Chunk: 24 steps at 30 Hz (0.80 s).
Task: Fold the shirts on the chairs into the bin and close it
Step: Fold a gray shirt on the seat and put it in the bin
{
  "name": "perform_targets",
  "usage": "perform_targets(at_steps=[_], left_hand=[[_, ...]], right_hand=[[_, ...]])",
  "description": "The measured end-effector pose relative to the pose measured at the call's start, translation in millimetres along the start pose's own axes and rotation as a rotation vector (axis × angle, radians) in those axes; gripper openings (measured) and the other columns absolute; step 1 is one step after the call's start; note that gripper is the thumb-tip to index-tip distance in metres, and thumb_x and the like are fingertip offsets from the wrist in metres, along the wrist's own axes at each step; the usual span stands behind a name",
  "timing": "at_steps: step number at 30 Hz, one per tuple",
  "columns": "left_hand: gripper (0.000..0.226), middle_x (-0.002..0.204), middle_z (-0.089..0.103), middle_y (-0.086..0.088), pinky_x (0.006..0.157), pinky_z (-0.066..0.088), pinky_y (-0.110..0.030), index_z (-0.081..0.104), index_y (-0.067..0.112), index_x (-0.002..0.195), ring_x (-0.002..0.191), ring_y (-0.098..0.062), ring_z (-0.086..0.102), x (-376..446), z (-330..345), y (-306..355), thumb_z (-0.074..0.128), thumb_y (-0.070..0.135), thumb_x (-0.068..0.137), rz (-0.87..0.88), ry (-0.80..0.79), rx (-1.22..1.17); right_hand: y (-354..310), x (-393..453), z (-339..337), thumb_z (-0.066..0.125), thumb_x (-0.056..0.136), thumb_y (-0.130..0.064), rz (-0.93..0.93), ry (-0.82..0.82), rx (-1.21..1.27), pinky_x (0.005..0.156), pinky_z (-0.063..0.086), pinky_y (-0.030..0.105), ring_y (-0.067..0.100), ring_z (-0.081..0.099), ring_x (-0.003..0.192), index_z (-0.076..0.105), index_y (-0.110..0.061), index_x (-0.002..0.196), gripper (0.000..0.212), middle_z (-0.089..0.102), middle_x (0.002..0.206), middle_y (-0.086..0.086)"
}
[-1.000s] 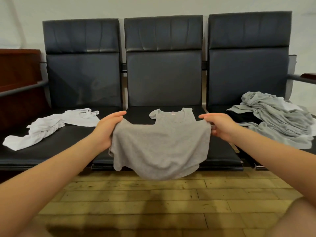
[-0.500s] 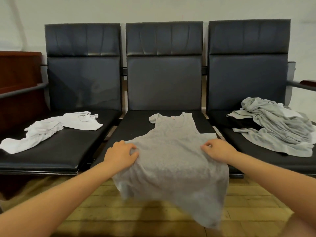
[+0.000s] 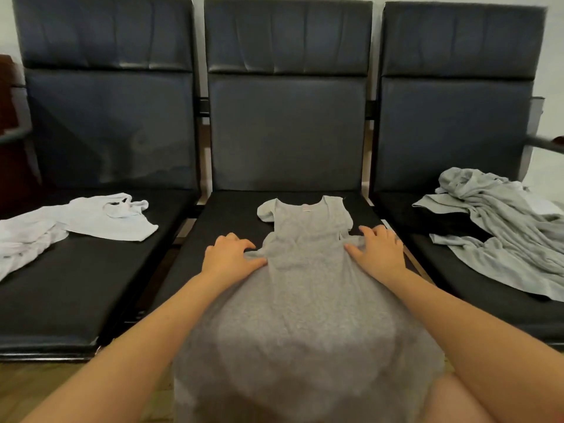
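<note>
- From my remote feed I see 3 dark chairs side by side against a pale wall: left chair (image 3: 100, 123), middle chair (image 3: 287, 129) and right chair (image 3: 451, 129).
- A wood floor (image 3: 36, 383) shows below the seats at the lower left.
- The grey shirt (image 3: 305, 300) lies lengthwise on the middle chair's seat, neckline toward the backrest, its lower part draping over the front edge toward me.
- A grey pile (image 3: 506, 230) of crumpled garments sits on the right chair's seat; something dark lies under it, but I cannot tell what.
- A white shirt (image 3: 91, 221) is spread loosely across the left chair's seat, one end trailing off toward the left edge of the view.
- The left hand (image 3: 230, 257) rests on the grey shirt's left edge, fingers bent down onto bunched cloth and the seat; I cannot tell whether it is pinching the fabric.
- The right hand (image 3: 378, 251) lies with fingers spread and fairly straight, pressing the shirt's right edge against the seat.
- The cloth narrows between the 2 hands.
</note>
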<state>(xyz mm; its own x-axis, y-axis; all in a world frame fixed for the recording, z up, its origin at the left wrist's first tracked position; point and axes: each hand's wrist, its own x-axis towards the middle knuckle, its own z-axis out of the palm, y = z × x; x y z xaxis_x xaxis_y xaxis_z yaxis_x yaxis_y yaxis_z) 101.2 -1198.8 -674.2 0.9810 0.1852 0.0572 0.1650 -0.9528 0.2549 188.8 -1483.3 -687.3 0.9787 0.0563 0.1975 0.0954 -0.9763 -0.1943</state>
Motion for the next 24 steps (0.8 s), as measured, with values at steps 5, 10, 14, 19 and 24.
perform_targets(at_steps=[5,10,14,19,24], left_hand=[[0.031,0.116,0.055,0.003,0.087,0.035,-0.038,0.069,0.038,0.106,0.114,-0.023,0.047,21,8,12,0.046,0.051,0.091,0.000,-0.010,-0.233],[0.025,0.101,0.054,0.002,0.079,0.037,-0.032,0.068,0.023,0.093,0.102,-0.021,0.050,34,14,23,0.057,0.045,0.088,0.024,0.017,-0.241],[0.014,0.081,0.052,0.005,0.058,0.034,-0.023,0.052,0.018,0.082,0.083,-0.015,0.051,53,2,19,0.057,0.025,0.092,-0.077,0.047,-0.674],[0.021,0.101,0.060,0.005,0.077,0.041,-0.027,0.059,0.019,0.109,0.094,-0.014,0.055,77,-28,-16,0.062,0.029,0.091,-0.031,0.140,-0.524],[0.034,0.106,0.065,0.003,0.079,0.050,-0.036,0.053,0.025,0.123,0.095,-0.018,0.060,91,-48,-45,0.052,0.043,0.094,0.218,0.188,0.074]], right_hand=[[-4,16,6,0.041,0.095,-0.055,-0.096,-0.042,-0.004,0.106,0.031,0.040,0.019,0.034,0.131,0.052,-0.024,0.135,0.052,0.045,0.135,0.001],[2,23,8,0.048,0.094,-0.051,-0.091,-0.030,0.087,0.104,0.030,0.038,0.018,0.037,0.128,0.057,-0.025,0.128,0.044,0.048,0.130,-0.001],[1,35,6,0.058,0.090,-0.041,-0.040,-0.050,0.186,0.099,0.035,0.041,0.022,0.041,0.124,0.069,-0.025,0.109,0.027,0.057,0.118,-0.001],[-6,48,-3,0.061,0.090,-0.030,-0.050,-0.092,0.224,0.089,0.046,0.038,0.019,0.059,0.095,0.058,-0.026,0.091,0.005,0.065,0.092,-0.004],[-7,53,-3,0.057,0.093,-0.022,-0.054,-0.155,0.240,0.088,0.049,0.039,0.017,0.061,0.085,0.053,-0.023,0.114,0.022,0.062,0.084,-0.005]])
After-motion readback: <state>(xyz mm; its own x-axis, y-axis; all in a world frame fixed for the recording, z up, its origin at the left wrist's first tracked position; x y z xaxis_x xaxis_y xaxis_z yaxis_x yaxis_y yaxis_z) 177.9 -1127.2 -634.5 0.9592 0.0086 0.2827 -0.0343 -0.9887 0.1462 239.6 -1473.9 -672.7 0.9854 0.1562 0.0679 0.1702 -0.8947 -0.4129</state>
